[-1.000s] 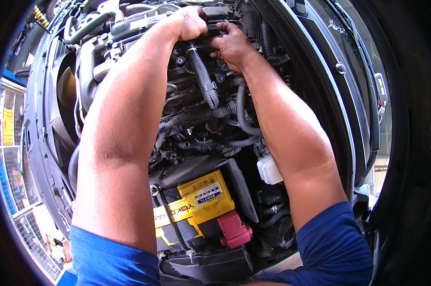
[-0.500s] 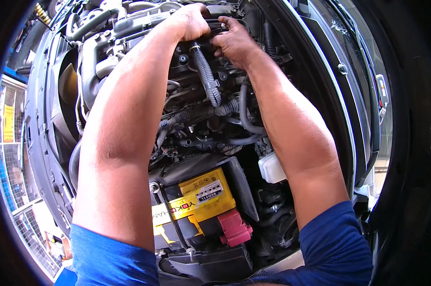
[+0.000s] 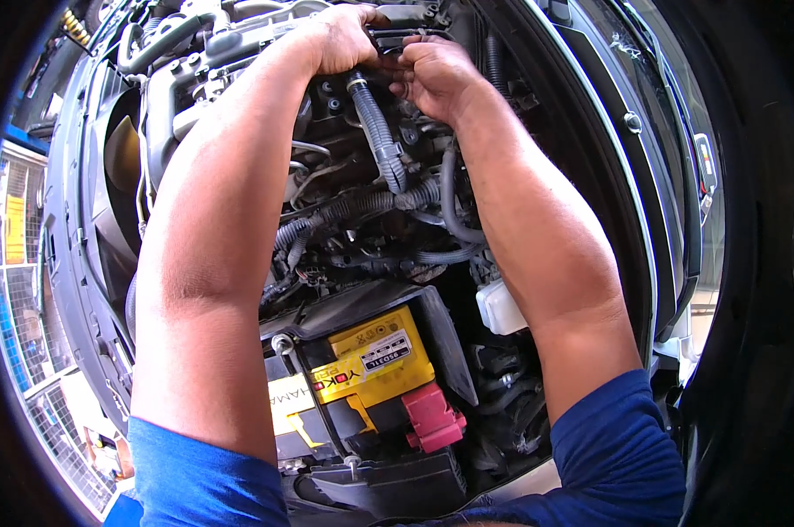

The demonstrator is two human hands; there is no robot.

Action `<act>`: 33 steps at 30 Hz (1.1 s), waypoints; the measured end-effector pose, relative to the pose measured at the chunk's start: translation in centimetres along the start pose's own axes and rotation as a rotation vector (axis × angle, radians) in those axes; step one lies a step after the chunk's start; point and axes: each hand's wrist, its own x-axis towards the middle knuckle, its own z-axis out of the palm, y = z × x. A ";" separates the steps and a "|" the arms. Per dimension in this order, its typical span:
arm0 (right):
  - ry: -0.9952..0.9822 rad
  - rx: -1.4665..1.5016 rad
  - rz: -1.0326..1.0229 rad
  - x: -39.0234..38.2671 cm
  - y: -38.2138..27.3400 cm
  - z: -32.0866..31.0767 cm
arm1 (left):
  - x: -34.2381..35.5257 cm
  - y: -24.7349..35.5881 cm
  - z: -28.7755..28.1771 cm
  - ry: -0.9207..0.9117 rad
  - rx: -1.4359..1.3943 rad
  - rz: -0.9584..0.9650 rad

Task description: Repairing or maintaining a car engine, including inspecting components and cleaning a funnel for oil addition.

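Observation:
Both my arms reach across an open engine bay to the top of the engine. My left hand (image 3: 346,39) is curled over dark parts there, just above the upper end of a grey corrugated wiring conduit (image 3: 377,132). Its fingertips and whatever they grip are hidden. Close on its right, my right hand (image 3: 436,75) has its fingers bent in a pinch, facing the left hand. Something small and dark is between the two hands, too obscured to name. The conduit hangs down below them toward a cross-running corrugated harness (image 3: 344,211).
Nearest me sits a yellow battery (image 3: 370,356) with a red terminal cover (image 3: 434,417) and a metal hold-down rod (image 3: 313,395). A white reservoir (image 3: 502,309) lies beside my right forearm. The fender edge (image 3: 603,167) runs along the right; a mesh fence (image 3: 24,307) stands at the left.
My left hand and forearm have shifted slightly left. My right hand's fingers have curled further and turned inward, toward the left hand.

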 end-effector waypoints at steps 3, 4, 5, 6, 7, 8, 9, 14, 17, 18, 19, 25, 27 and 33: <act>0.066 -0.294 -0.116 0.5 0.5 -0.1 | 0.3 -0.1 0.0 0.005 0.017 0.004; 0.127 -0.584 -0.224 0.9 0.5 -0.9 | 0.5 0.6 0.3 0.008 0.080 -0.006; 0.160 -0.781 -0.462 1.5 0.8 -1.8 | 1.0 1.0 0.7 0.003 0.072 0.006; 0.148 -0.769 -0.457 1.1 0.8 -1.2 | 0.8 0.2 0.5 0.027 0.099 0.004; 0.025 -0.769 -0.302 0.4 0.4 -0.4 | 0.7 -0.8 0.4 0.051 0.125 0.002; -0.099 -0.765 -0.148 -0.3 0.0 0.5 | 0.4 -1.8 0.3 0.049 0.132 -0.013; -0.155 -0.765 -0.117 -0.5 -0.3 1.1 | 0.6 -2.8 0.2 0.071 0.036 0.012; -0.115 -0.743 -0.146 1.4 0.4 -1.4 | 0.7 0.0 0.3 -0.002 0.020 -0.066; -0.165 -0.734 -0.192 1.5 0.4 -0.8 | 0.8 0.3 0.0 0.060 0.259 -0.103; -0.170 -0.751 -0.199 1.7 0.4 -0.9 | 0.8 0.4 0.0 0.057 0.259 -0.104; -0.175 -0.769 -0.205 1.8 0.4 -1.0 | 0.8 0.5 0.1 0.059 0.242 -0.118; -0.125 -0.855 -0.236 1.6 0.4 -0.6 | 0.6 1.9 0.4 0.040 0.406 -0.101; -0.152 -0.820 -0.237 1.5 0.3 -0.6 | 0.5 2.9 0.8 0.041 0.600 -0.181; -0.166 -0.836 -0.287 1.6 0.4 -0.8 | 0.6 3.2 1.5 0.082 0.459 -0.032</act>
